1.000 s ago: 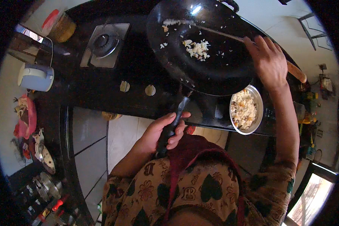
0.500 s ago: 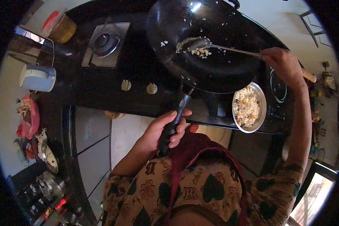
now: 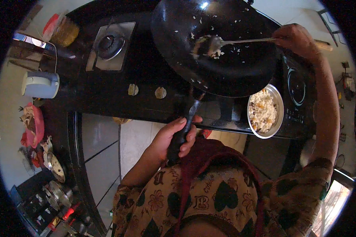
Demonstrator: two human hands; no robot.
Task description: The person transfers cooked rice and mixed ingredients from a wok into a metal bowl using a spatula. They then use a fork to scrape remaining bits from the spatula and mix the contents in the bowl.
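The left hand (image 3: 168, 138) has its fingers wrapped round the handle (image 3: 193, 110) of the black wok (image 3: 233, 77), above the worktop (image 3: 106, 91); the right hand (image 3: 297, 39) grips a spatula (image 3: 251, 40) amid scattered rice (image 3: 218, 55), a filled bowl (image 3: 280, 108) nearer right

Counter (image 3: 105, 93): black, glossy; it spans the kitchen and turns along the left side. Cabinet fronts (image 3: 101, 132): grey panels below the counter, divided by dark seams. Floor (image 3: 138, 138): pale, showing between the cabinets, yellower toward the right. Left wall (image 3: 10, 94): off-white, dim. Far wall (image 3: 294, 14): whitish, carrying a dark wire rack (image 3: 329, 24) at the right. Bright opening (image 3: 333, 205): lower right, dark-edged; door or window, the view does not tell. Light: strong at this opening, with deep shadow over the counter.
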